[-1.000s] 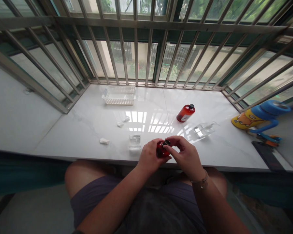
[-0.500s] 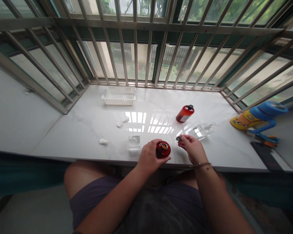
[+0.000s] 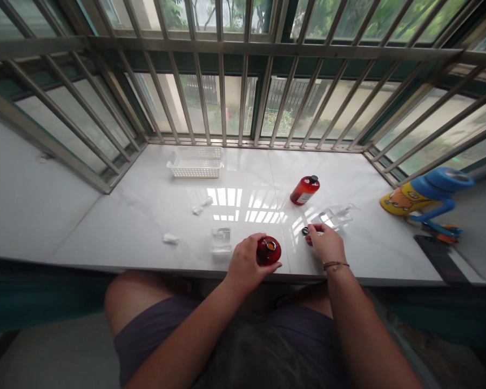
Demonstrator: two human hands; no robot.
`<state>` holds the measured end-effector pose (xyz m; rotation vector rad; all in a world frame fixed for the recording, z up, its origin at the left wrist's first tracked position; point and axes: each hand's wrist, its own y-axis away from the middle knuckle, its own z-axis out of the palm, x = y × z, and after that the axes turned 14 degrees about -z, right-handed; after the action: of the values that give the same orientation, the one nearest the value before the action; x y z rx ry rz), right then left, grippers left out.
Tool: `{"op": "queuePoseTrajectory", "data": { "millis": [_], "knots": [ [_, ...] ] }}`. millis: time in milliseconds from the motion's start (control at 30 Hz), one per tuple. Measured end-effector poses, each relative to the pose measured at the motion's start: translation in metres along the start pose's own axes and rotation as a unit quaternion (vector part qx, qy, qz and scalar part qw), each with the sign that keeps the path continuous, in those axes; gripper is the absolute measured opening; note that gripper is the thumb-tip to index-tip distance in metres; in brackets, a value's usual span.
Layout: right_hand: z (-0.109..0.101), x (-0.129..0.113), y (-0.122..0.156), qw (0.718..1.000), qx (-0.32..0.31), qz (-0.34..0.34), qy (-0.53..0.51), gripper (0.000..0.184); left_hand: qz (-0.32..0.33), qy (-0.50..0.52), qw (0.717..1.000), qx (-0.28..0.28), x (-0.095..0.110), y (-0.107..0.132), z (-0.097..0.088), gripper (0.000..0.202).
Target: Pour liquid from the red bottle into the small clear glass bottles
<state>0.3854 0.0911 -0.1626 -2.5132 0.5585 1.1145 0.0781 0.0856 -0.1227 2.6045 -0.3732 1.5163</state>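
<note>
My left hand (image 3: 246,259) is wrapped round an uncapped reddish-brown bottle (image 3: 274,256), whose round mouth faces up. Off to its right, my right hand (image 3: 324,241) pinches a small dark bottle cap (image 3: 305,231) just over the counter, its hollow side partly showing. Beyond that hand lies a clear pump bottle (image 3: 335,216) on its side. A second reddish bottle (image 3: 304,191), with a dark cap and a white label, stands farther back. Left of my left hand is a clear square container (image 3: 221,239).
A white perforated basket (image 3: 196,170) sits near the barred window. Small white pieces (image 3: 170,238) lie on the left of the white counter (image 3: 121,227). At the right are a blue and yellow water bottle (image 3: 425,190) and a dark phone (image 3: 439,258) by the edge.
My right hand has moved a little to the right with the cap and turned it so its hollow side shows. My left hand keeps its hold on the bottle.
</note>
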Motion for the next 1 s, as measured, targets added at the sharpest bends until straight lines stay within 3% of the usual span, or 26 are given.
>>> {"op": "queuePoseTrajectory", "data": {
  "millis": [167, 333, 433, 533, 600, 667, 867, 1000],
  "knots": [
    [-0.008, -0.010, 0.025, 0.994, 0.022, -0.083, 0.063, 0.040, 0.000, 0.003, 1.000, 0.001, 0.001, 0.001, 0.001, 0.083],
    [0.001, -0.033, 0.057, 0.980, -0.034, -0.192, 0.023, 0.038, -0.003, 0.018, 1.000, 0.002, 0.003, 0.009, -0.006, 0.081],
    [0.013, -0.049, 0.068, 0.968, -0.074, -0.240, -0.016, 0.035, 0.023, 0.010, 1.000, -0.012, 0.005, 0.024, -0.027, 0.082],
    [0.027, -0.067, 0.071, 0.948, -0.120, -0.286, -0.074, 0.031, 0.107, -0.025, 0.994, -0.015, 0.007, 0.046, -0.058, 0.087],
    [0.039, -0.081, 0.071, 0.933, -0.149, -0.309, -0.110, 0.029, 0.130, -0.046, 0.990, 0.004, 0.007, 0.062, -0.079, 0.088],
    [0.053, -0.096, 0.070, 0.921, -0.177, -0.322, -0.128, 0.038, 0.104, -0.067, 0.992, 0.028, 0.003, 0.076, -0.097, 0.089],
    [0.111, -0.132, 0.071, 0.890, -0.276, -0.332, -0.149, 0.094, 0.025, -0.114, 0.986, 0.115, -0.024, 0.095, -0.134, 0.078],
    [0.139, -0.142, 0.069, 0.886, -0.290, -0.324, -0.164, 0.096, 0.039, -0.152, 0.974, 0.165, -0.037, 0.090, -0.149, 0.077]
  ]
}}
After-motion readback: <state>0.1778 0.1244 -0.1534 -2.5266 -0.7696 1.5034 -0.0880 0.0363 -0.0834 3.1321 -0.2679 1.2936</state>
